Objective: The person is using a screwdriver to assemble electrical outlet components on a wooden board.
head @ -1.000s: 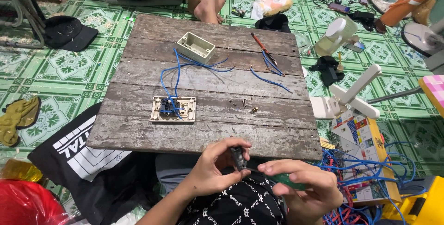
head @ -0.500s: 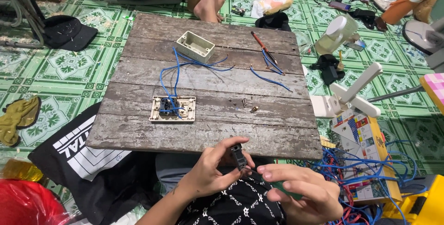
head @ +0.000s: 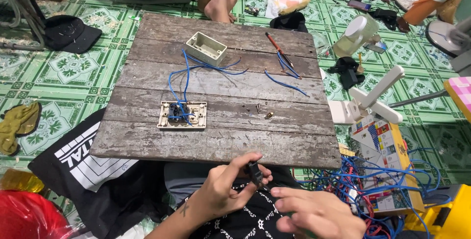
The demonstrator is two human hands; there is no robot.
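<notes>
The left hand [head: 225, 190] pinches a small black part [head: 254, 172] just off the surface's [head: 221, 141] near edge; the right hand [head: 319, 212], loosely curled and blurred, touches it.

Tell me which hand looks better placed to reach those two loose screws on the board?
Probably the right hand: it sits nearer the screws, and whether it holds anything is unclear. The left hand pinches a small black part.

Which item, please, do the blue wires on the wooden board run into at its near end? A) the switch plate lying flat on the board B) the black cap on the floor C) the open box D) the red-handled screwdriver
A: the blue wires end in the dark centre of the switch plate lying on the wooden board.
</notes>
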